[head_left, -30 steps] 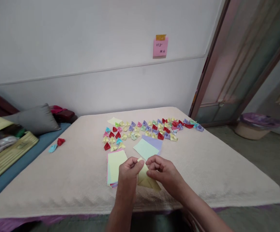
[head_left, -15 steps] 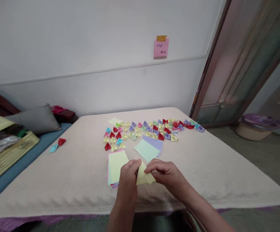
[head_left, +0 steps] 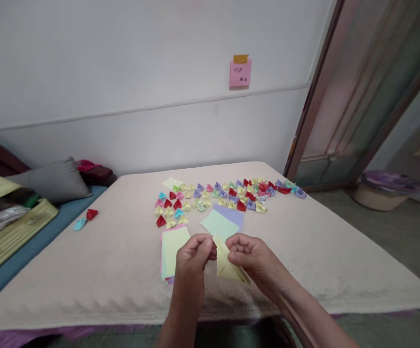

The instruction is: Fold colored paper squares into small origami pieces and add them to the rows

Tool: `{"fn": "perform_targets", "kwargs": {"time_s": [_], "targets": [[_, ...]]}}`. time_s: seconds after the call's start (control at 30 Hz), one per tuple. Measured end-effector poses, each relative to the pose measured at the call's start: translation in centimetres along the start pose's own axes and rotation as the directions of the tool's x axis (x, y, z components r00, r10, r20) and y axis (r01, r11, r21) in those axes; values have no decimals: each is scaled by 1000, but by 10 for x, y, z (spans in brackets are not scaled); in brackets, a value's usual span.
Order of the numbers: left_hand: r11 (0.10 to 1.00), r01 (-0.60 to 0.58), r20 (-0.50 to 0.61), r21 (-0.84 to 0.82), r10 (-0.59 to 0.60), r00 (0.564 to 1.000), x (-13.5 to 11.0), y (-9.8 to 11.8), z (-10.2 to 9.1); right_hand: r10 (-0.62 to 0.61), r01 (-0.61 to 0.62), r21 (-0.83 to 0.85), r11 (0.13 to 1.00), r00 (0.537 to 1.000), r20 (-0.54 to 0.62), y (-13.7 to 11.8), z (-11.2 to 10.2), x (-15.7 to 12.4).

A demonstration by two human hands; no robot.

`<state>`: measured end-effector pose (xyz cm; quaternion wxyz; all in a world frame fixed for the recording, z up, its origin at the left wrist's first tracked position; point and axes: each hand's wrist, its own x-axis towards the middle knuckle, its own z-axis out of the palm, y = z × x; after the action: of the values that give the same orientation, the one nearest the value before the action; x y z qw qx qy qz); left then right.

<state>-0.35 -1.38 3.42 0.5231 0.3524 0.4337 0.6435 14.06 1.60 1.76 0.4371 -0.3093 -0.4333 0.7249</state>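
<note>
At six o'clock on the beige cloth-covered table [head_left: 123, 266] | pale-yellow folded paper sheet [head_left: 227, 269], gripped by right hand [head_left: 253, 255] | left hand [head_left: 191, 256] curled at its nine-o'clock edge, grip cannot be told

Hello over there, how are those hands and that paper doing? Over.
Right hand gripping creased yellow paper. Left hand at its upper tip. Paper stack beside left hand.

Held paper [head_left: 225, 269] matt; cloth [head_left: 112, 261] (seemingly woven) rough

Pnk note [head_left: 240, 75] on wall [head_left: 141, 63] | gry pillow [head_left: 59, 181] | tan tub [head_left: 375, 197]
</note>
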Motion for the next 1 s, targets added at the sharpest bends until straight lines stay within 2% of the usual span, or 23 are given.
{"fn": "perform_targets", "kwargs": {"time_s": [0.23,0.43,0.53,0.83,1.0], "targets": [[999,46,-47,-23,-47,998,0,-2,1,38,-43,143,989,999,35,2,5,-1],[992,-77,-97,104,87,991,-2,-5,2,43,-54,198,979,997,58,7,12,0],[985,-100,-93,142,114,989,-2,-5,2,40,-52,203,978,997,61,9,13,1],[998,58,-99,-2,-58,993,0,-5,4,56,-64,213,975,997,45,9,11,2],[992,124,-98,7,-123,988,0,-4,3,45,-55,201,978,998,51,11,8,3]]}}
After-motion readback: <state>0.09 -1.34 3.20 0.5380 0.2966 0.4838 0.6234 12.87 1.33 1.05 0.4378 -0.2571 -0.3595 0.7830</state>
